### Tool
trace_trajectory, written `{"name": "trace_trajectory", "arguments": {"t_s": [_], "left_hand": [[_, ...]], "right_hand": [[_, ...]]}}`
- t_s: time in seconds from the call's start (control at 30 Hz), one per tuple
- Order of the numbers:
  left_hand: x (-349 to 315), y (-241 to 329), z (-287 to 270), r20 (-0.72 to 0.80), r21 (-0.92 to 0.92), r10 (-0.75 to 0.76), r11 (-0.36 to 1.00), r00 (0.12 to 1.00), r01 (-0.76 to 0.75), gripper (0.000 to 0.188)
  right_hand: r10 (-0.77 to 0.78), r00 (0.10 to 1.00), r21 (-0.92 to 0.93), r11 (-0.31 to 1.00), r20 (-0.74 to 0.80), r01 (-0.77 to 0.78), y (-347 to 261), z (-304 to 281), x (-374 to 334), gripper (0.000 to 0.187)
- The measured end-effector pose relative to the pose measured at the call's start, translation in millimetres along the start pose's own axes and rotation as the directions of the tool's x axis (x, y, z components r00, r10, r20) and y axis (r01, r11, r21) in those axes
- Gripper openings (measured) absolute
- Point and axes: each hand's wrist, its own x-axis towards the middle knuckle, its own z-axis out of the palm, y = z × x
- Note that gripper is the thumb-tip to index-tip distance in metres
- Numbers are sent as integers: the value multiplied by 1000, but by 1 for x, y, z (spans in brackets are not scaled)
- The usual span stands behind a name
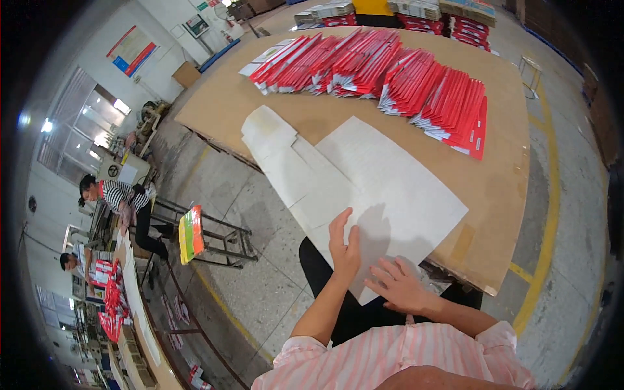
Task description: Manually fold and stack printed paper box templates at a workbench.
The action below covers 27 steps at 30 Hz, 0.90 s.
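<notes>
A large white die-cut sheet with a long flap lies on the brown tabletop, overhanging its near left edge toward my lap. My left hand is over the sheet's near part, thumb and fingers apart, holding nothing. Close to it on the right, my right hand spreads its fingers flat at the sheet's lower edge. I cannot tell whether either palm presses on the paper. Across the far side of the table runs a curved row of red and white folded packages, overlapping and leaning on each other.
A dark metal stool with a green, yellow and orange stack stands left of the table. Beyond it, two people work at a bench piled with red packages. More stacks stand behind the table.
</notes>
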Motion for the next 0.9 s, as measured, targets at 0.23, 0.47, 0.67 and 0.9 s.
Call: {"name": "trace_trajectory", "arguments": {"t_s": [0.23, 0.47, 0.67, 0.9], "left_hand": [[-39, -2, -44, -75, -45, -68, 997, 995, 64, 38], [-31, 19, -47, -196, 14, 170, 985, 966, -170, 47], [-3, 27, -42, 134, 401, 519, 751, 844, -526, 71], [-2, 32, 9, 874, 196, 189, 705, 448, -681, 85]], "right_hand": [[131, 977, 71, 990, -170, -120, -13, 25, -5, 41], [815, 531, 919, 363, -232, -156, 21, 3, -30, 30], [409, 703, 188, 908, -582, -374, 13, -51, -118, 35], [638, 425, 410, 754, -642, -513, 3, -49, -221, 24]]}}
